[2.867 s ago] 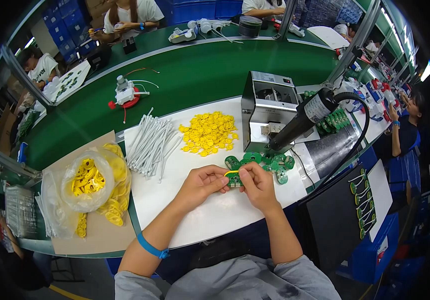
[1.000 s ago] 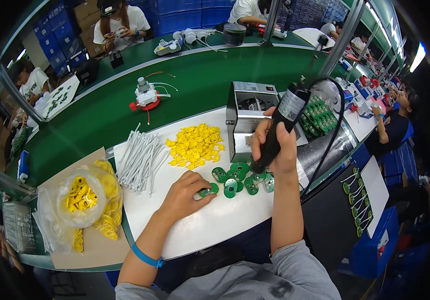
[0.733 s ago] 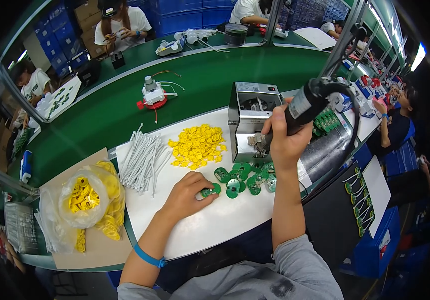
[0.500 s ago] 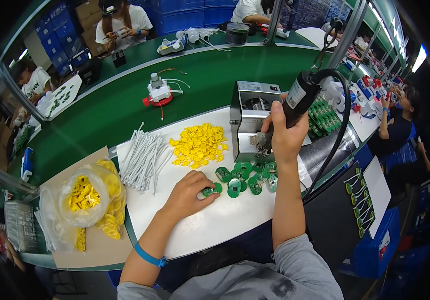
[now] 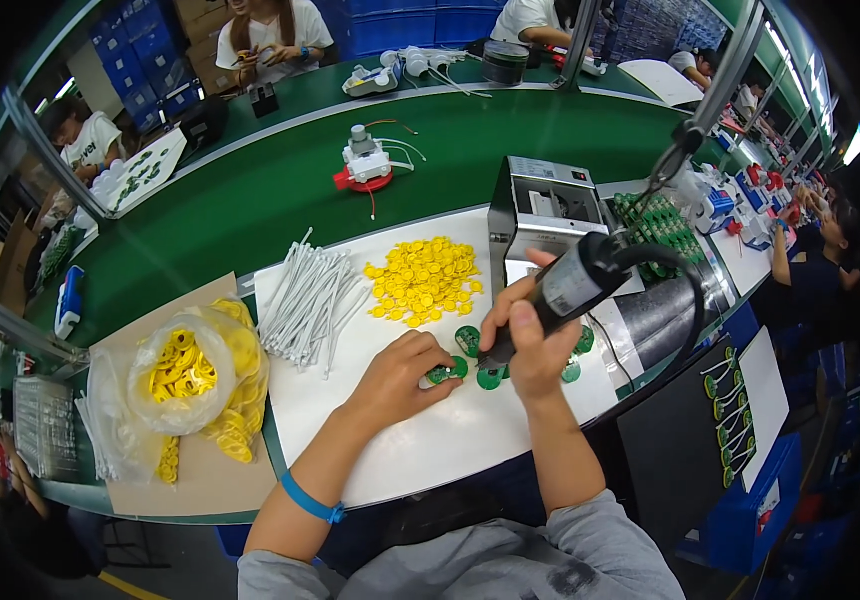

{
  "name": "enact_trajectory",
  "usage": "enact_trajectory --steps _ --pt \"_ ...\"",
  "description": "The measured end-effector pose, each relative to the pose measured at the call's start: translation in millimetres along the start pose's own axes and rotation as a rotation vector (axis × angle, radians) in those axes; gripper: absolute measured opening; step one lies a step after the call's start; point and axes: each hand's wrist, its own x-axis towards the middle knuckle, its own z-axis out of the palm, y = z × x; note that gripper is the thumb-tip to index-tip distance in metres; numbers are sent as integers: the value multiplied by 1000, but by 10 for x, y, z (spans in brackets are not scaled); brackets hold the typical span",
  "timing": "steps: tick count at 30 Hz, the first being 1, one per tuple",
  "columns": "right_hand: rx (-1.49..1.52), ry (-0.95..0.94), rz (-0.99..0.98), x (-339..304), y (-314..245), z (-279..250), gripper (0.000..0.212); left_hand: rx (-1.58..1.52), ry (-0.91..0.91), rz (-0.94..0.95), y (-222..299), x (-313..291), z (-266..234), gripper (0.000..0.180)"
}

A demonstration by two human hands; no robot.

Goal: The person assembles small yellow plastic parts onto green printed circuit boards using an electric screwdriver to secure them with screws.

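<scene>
Taking the held circuit board as the clock's centre, with twelve pointing away from the person: the small green circuit board point(image 5: 459, 367) sits at the fingertips of the left hand point(image 5: 400, 378), thumb and forefinger pinching its edge, low over the white sheet point(image 5: 420, 460) on the worktop. The right hand point(image 5: 540, 350) lies towards three o'clock, its fingers wrapped around the black electric screwdriver point(image 5: 570, 287), which leans back towards two o'clock. Whether the bit touches the board cannot be told; the hand covers it.

Driving a screw well would likely call for standing the screwdriver more upright, seating the bit squarely, and pressing the board firmly against the sheet so it cannot spin. The pinch should stay at the rim, clear of the bit. A loose green board point(image 5: 467, 338) at twelve o'clock is close enough to be knocked.
</scene>
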Motion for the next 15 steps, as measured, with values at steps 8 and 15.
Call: enact_trajectory --steps 8,15 --pt "-63 -57 -23 -87 288 110 57 -6 4 -8 -63 -49 -44 19" --pt "-93 -78 -30 -139 371 133 51 7 10 -5 -72 -100 -74 19"
